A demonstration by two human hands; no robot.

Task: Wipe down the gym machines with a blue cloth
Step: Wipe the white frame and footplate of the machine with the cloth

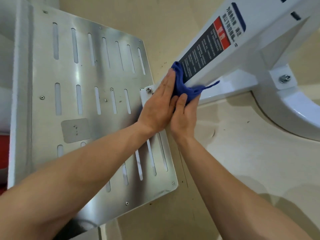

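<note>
Hands pressed close together, touching at the heels, down at the foot of the white post. Left hand laid flat, fingers straight, pressing the blue cloth against the post's lower end. Right hand just beside it, cupping the bunched cloth from below, thumb hooked over the fabric, fingers tucked behind and out of sight. Cloth wadded up against the bottom edge of the black-and-red warning label, with one thin tail trailing off to the right above the white base bar. Under the left forearm, a brushed metal plate with rows of long slots, tilted across the left of the view. Just beside the flat hand, a bolt on a small white bracket. Off to the right, a second bolt and a curved white base. Beige floor below, speckled with a few dark marks.
</note>
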